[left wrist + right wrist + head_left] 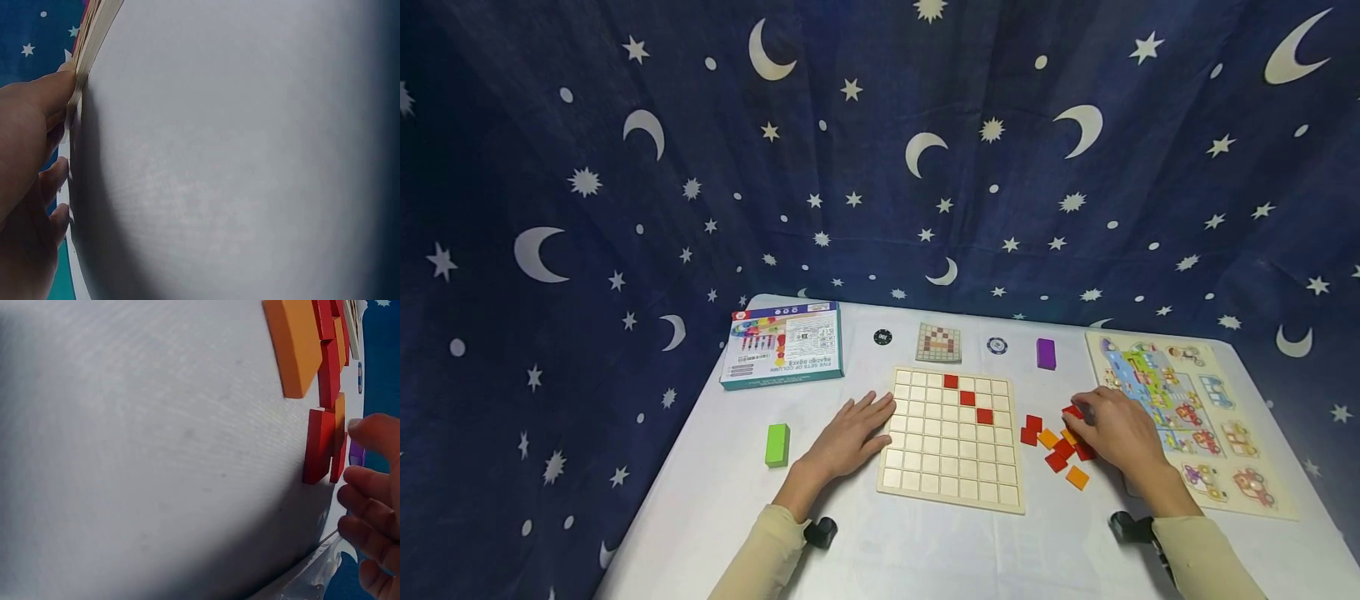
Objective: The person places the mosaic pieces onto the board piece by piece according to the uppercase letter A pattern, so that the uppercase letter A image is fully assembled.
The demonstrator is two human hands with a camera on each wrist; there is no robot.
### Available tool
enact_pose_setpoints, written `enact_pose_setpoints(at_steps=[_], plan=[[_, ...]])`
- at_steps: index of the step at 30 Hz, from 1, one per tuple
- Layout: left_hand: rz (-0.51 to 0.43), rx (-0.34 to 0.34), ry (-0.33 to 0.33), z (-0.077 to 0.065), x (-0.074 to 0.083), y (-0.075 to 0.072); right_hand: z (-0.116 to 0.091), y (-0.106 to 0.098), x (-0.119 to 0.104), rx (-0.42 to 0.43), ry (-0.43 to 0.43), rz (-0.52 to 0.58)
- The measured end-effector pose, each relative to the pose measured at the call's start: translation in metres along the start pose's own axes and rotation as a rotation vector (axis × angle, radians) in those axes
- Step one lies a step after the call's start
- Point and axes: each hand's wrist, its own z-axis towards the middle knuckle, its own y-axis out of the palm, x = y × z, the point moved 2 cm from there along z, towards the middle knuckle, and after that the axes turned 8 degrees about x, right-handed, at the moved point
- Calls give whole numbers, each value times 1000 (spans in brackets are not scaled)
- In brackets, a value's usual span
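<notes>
A wooden grid board lies on the table, with three red tiles in a diagonal in its upper part. My left hand rests at the board's left edge, fingers spread; in the left wrist view the thumb touches the board's side. To the right of the board lies a loose pile of red tiles and orange tiles. My right hand is over the pile's far right side, thumb and fingertips close to a red tile. In the right wrist view thumb and fingers stand apart, with no tile seen between them.
Behind the board lie a pattern card, a black chip and a blue-white chip. A purple block stands farther right, a green block left. A boxed set lies back left, a picture puzzle at right.
</notes>
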Motion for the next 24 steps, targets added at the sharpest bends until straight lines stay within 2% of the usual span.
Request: enact_pose_setpoints(at_steps=[3, 12, 24], plan=[[-7, -1, -4, 0, 0, 0, -1, 1, 0, -9, 19, -14], [-8, 3, -6, 0, 1, 0, 1, 2, -1, -55, -9, 5], [-9, 1, -11, 0, 1, 0, 3, 3, -7, -13, -33, 2]])
